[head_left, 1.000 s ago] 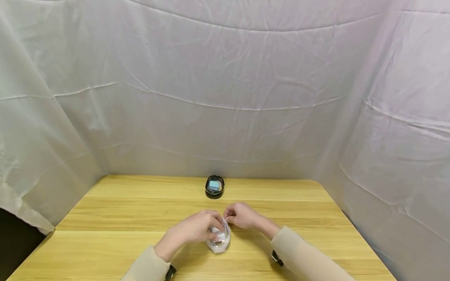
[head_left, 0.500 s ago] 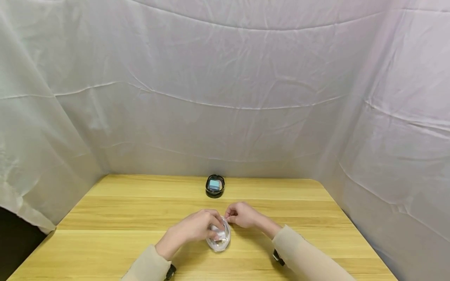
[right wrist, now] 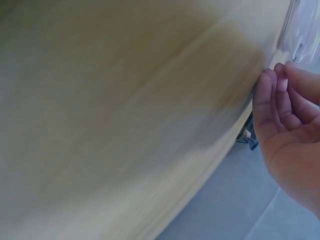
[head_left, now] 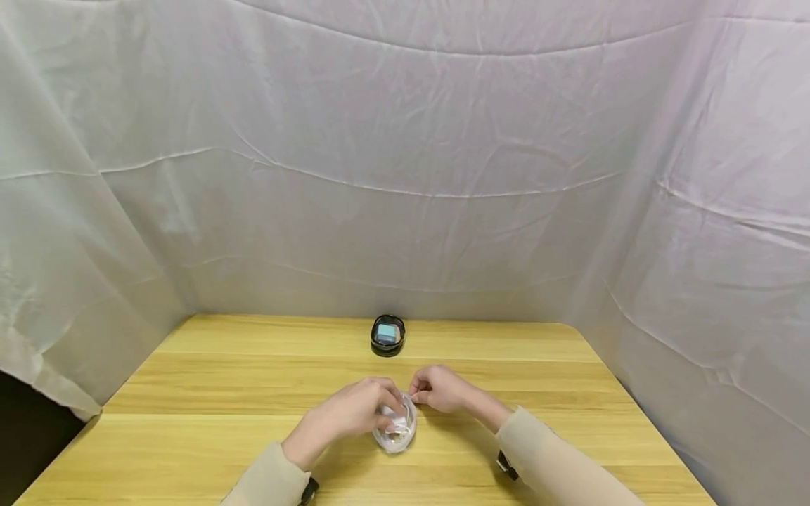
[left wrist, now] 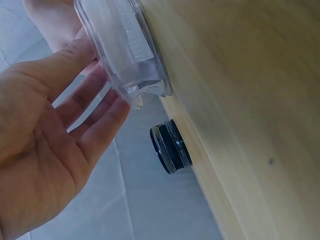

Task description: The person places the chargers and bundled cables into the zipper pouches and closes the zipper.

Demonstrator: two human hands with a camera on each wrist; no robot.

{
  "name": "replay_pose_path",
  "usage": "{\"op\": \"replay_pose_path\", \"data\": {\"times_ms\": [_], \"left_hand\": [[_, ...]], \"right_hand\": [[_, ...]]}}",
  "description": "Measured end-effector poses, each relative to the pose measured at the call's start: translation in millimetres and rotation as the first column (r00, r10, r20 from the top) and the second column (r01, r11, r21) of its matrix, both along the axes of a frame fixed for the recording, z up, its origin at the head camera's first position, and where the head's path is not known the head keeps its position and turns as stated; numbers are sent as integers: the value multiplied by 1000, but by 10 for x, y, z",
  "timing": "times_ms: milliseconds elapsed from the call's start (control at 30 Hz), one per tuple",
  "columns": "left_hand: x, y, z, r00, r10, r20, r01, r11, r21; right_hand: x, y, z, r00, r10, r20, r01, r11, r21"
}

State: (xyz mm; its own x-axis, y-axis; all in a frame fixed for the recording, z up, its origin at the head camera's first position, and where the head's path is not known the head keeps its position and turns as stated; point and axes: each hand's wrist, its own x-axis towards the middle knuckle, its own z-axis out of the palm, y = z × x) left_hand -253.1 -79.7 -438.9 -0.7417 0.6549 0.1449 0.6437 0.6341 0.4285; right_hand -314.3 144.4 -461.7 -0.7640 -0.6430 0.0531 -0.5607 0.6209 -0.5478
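A person in beige sleeves works at a pale yellow wooden table (head_left: 209, 393) walled on three sides by a wrinkled white cloth backdrop (head_left: 405, 161). Near the front edge, at the middle of the table, sits a small round clear plastic container (head_left: 395, 426) with white contents that are too small to make out. The left hand (head_left: 354, 410) covers the container's left side, its fingers curled over the top and grasping it; the left wrist view shows the container (left wrist: 125, 55) resting on the wood with the fingers (left wrist: 95, 120) beside its wall. The right hand (head_left: 443, 388) is just right of the container, fingers curled and pinched together at the container's far rim, apparently on a small tab there. In the right wrist view the fingertips (right wrist: 272, 87) meet right beside the container's clear edge (right wrist: 300, 30). Farther back, near the far edge and well apart from both hands, stands a small round black object with a pale blue face (head_left: 387, 335), also seen side-on from the left wrist (left wrist: 170, 147).
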Motion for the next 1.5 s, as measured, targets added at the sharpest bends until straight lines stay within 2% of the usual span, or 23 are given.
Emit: {"op": "replay_pose_path", "data": {"times_ms": [1033,1500], "left_hand": [[11,-5,10,1000,24,14,-24,1000,-2],[-33,-27,-14,1000,-6,22,5,1000,6]], "right_hand": [[140,167,45,998,36,53,-36,999,-2],[135,157,21,999,9,50,-8,1000,-10]]}}
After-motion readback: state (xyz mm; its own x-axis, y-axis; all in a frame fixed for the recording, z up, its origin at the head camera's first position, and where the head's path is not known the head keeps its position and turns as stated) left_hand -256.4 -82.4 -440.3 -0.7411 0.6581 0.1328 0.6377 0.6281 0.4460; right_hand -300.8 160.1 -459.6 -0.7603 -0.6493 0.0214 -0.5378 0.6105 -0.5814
